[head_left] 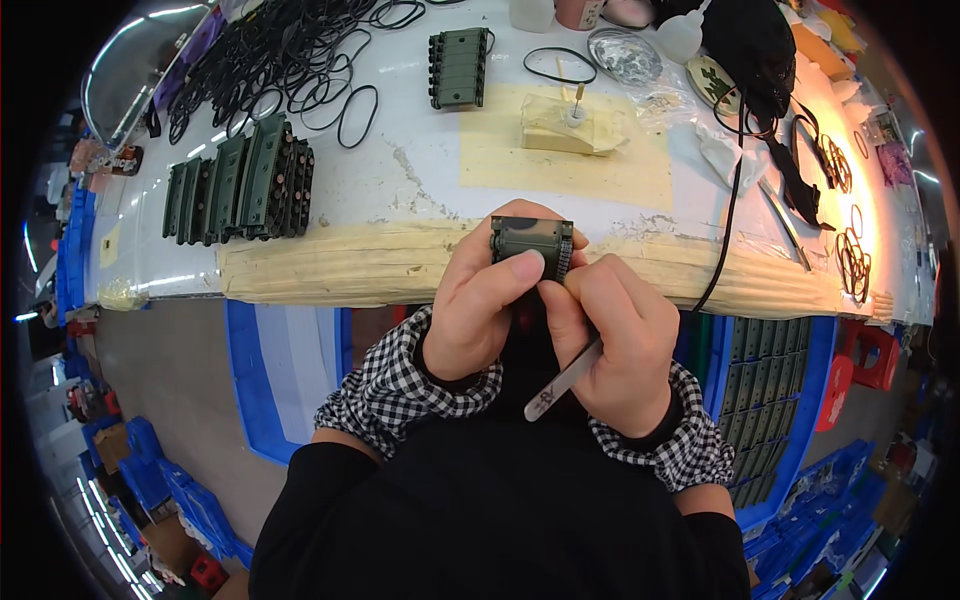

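Your right hand (pixel 632 352) is curled around metal tweezers (pixel 562 382), its fingertips at the green part's (pixel 522 241) right edge; your left hand (pixel 468 312) pinches that part under its thumb, over the table's padded edge (pixel 380 262). Beyond, green pieces (pixel 236 190) stand at left; farther off lie a tape-covered block (pixel 550 137), a green stack (pixel 460 70) and heaped black bands (pixel 270 62).

Setting: workshop for assembling small parts, judged by its contents.
Worktable (pixel 370 190): white, scuffed top; front edge covered with tan tape (pixel 330 268).
Metal hand tool (pixel 565 383): slim, flat, tweezer-like.
Black loops (pixel 270 55): heaped in bulk.
Green parts (pixel 235 185): near-identical, standing in a row.
Blue tray (pixel 824 385): ranks of similar green pieces (pixel 765 400).
Floor (pixel 185 365): grey; blue containers (pixel 150 465), lower left.
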Demonstrator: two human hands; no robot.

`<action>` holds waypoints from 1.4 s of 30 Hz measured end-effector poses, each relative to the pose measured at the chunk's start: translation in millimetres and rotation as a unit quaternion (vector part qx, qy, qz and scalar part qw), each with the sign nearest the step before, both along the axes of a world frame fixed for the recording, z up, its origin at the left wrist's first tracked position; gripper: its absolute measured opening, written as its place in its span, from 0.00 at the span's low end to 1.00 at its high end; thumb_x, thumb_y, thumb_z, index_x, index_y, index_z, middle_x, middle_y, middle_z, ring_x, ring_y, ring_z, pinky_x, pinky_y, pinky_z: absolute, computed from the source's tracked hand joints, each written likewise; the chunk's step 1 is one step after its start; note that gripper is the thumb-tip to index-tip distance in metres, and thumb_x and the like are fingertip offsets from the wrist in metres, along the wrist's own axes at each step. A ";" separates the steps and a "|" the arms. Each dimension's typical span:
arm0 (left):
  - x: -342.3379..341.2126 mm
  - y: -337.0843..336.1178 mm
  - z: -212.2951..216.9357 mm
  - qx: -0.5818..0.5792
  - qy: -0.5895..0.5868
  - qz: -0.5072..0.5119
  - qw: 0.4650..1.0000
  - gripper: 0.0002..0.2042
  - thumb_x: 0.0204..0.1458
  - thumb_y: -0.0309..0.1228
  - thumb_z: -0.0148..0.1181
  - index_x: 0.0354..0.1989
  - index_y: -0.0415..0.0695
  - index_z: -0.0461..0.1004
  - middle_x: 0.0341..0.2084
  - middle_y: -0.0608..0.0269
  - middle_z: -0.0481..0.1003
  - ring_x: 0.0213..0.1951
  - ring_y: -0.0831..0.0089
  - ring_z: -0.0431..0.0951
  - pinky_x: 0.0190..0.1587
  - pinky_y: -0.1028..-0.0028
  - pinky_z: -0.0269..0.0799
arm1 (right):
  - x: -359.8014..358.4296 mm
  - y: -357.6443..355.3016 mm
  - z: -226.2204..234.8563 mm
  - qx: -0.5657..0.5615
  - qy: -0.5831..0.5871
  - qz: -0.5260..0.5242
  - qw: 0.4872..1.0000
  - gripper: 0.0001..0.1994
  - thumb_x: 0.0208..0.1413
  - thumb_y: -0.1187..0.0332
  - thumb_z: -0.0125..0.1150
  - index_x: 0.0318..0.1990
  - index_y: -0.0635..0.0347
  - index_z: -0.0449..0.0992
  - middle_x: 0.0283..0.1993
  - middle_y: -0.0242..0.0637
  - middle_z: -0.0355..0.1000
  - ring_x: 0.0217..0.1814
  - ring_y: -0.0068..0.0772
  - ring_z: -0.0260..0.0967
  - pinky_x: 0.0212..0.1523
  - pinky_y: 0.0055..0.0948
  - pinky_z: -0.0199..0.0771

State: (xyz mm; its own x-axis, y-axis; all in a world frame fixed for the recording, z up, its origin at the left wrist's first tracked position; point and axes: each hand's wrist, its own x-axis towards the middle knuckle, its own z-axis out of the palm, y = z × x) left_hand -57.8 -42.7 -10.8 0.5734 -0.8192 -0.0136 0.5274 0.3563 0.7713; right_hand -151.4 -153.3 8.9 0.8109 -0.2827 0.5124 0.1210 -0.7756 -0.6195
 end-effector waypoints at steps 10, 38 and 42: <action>-3.0 -6.3 -4.6 0.002 0.100 0.013 0.995 0.11 0.51 0.31 0.53 0.38 0.37 0.69 0.33 0.60 0.72 0.36 0.75 0.70 0.43 0.75 0.66 | 2.2 5.4 -0.3 -0.080 -0.013 -0.019 0.997 0.08 0.48 0.70 0.64 0.27 0.59 0.69 0.24 0.36 0.65 0.17 0.36 0.63 0.18 0.30 0.62; 5.1 -5.5 -8.2 0.000 0.167 -0.019 0.986 0.13 0.51 0.36 0.47 0.33 0.38 0.69 0.30 0.61 0.72 0.33 0.76 0.69 0.41 0.76 0.66 | 7.7 7.7 6.8 -0.114 0.021 0.006 0.993 0.10 0.45 0.66 0.67 0.26 0.58 0.70 0.23 0.35 0.64 0.17 0.36 0.61 0.19 0.30 0.62; 8.6 -10.6 -9.9 -0.039 0.222 -0.040 0.973 0.13 0.52 0.37 0.46 0.33 0.38 0.69 0.29 0.60 0.73 0.33 0.73 0.71 0.41 0.74 0.67 | 5.7 8.0 6.2 -0.111 0.030 0.010 0.993 0.12 0.43 0.64 0.69 0.25 0.58 0.70 0.24 0.36 0.62 0.18 0.36 0.62 0.20 0.30 0.63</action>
State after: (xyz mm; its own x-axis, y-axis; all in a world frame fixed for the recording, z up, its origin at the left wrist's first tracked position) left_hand -49.2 -53.2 -20.7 0.4604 -0.8690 -0.1812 0.8309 0.3499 0.4326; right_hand -145.6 -145.3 15.1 0.8465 -0.1518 0.5103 0.1052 -0.8919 -0.4398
